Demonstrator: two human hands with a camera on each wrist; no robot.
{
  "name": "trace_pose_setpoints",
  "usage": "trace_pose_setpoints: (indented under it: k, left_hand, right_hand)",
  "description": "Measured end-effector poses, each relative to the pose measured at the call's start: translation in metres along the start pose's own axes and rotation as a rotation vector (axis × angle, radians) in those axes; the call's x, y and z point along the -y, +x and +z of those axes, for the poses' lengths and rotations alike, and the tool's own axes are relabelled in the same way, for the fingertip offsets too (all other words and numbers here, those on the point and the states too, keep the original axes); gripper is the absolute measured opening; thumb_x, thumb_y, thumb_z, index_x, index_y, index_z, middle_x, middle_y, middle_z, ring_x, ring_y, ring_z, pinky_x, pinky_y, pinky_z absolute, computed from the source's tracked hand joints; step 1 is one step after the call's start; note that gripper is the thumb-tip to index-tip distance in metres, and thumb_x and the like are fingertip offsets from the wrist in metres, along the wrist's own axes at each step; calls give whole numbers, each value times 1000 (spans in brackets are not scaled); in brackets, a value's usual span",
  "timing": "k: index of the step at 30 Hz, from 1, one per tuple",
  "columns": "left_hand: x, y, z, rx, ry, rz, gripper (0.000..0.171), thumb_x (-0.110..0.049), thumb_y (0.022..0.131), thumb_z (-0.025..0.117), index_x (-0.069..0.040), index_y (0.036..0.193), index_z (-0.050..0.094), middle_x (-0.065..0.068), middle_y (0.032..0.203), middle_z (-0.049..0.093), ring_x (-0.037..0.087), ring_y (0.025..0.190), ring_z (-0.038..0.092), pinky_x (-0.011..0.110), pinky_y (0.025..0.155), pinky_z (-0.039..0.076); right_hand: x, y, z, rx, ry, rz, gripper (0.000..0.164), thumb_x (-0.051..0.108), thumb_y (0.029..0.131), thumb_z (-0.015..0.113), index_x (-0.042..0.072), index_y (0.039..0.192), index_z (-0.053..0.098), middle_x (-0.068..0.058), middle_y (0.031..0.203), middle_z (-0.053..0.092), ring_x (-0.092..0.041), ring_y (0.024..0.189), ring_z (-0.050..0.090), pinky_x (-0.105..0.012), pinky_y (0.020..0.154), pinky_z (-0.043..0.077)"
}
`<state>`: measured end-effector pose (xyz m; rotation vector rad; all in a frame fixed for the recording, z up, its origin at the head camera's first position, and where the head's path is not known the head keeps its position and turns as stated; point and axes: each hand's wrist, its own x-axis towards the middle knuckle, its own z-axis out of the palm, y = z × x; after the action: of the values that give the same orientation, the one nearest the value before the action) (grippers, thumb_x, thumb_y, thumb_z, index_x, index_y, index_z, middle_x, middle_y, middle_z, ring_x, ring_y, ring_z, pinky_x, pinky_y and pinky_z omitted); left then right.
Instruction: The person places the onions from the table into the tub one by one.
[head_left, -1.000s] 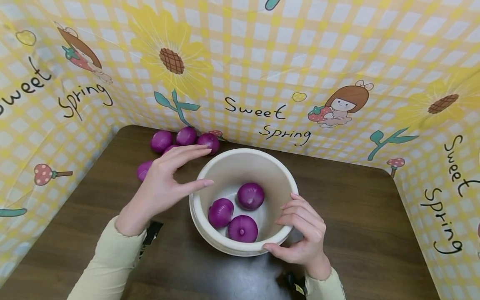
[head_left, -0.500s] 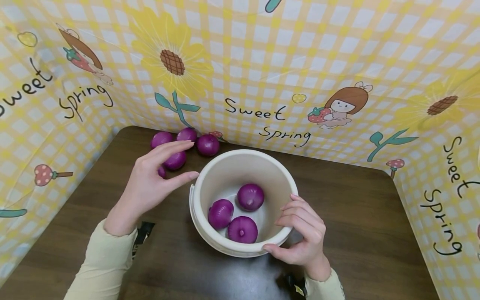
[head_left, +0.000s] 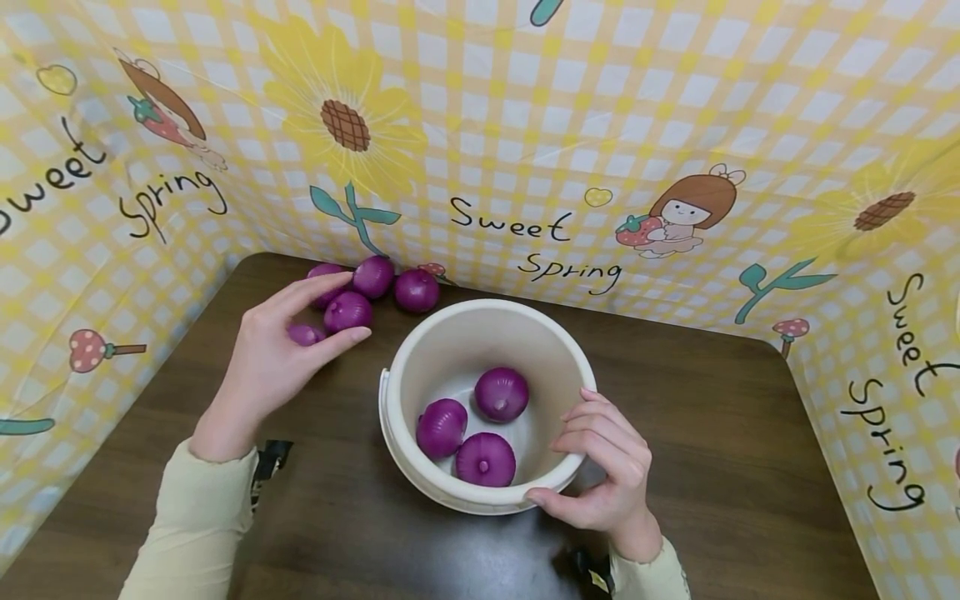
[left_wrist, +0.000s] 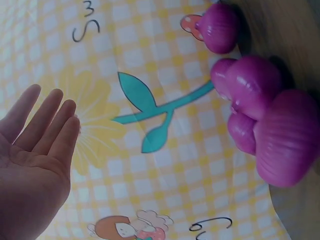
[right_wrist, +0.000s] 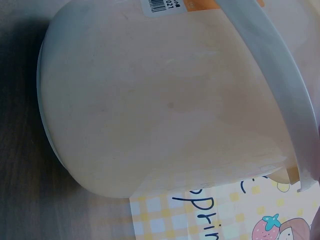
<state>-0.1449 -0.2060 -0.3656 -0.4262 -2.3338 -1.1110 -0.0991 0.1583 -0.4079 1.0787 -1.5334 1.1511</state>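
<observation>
A cream bucket [head_left: 491,310] stands upright on the table, with three purple onions inside: one at the back [head_left: 501,394], one at the left [head_left: 442,428] and one in front [head_left: 485,459]. My right hand [head_left: 603,458] grips the bucket's right rim, fingers over the inside and thumb on the near edge. To the bucket's left, my left hand [head_left: 273,354] is held over a group of several purple onions [head_left: 348,312], thumb and fingers spread apart, holding nothing. It partly hides some onions. In the left wrist view the left hand's fingers [left_wrist: 54,122] look fairly straight.
A dark wooden table [head_left: 720,433] lies beneath everything. Checked yellow cloth [head_left: 510,133] walls it in at the back and both sides. A pale handle [head_left: 385,408] hangs along the bucket's left side, and a label [right_wrist: 162,6] shows in the right wrist view.
My left hand has moved left, away from the bucket's rim, to the group of onions. The right hand and the bucket have hardly moved.
</observation>
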Motion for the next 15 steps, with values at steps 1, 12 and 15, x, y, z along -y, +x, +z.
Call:
trace_pose_setpoints:
  k: [1,12,15]
  left_hand:
    - [2,0,-1,0,5,-13,64,-12,74,94,-26,131,71,-9,124,68,5,76,57,14,64,45]
    - [27,-3,-9,-6,70,-84,62,-20,75,94,-25,132,71,-7,129,68,0,117,57,12,90,43]
    - [33,-3,-11,-11,90,-96,60,-23,75,94,-24,131,71,-5,127,69,2,120,57,13,97,39]
  right_hand:
    - [0,0,0,-1,0,0,47,42,76,88,1,67,65,-11,68,63,-29,65,59,-47,98,51]
    - [1,1,0,-6,-2,1,47,42,77,87,1,67,65,-10,67,62,-28,65,58,-47,98,51]
    - [1,2,0,-5,-3,1,47,42,77,87,2,67,65,-10,67,62,-28,65,58,-46,98,51]
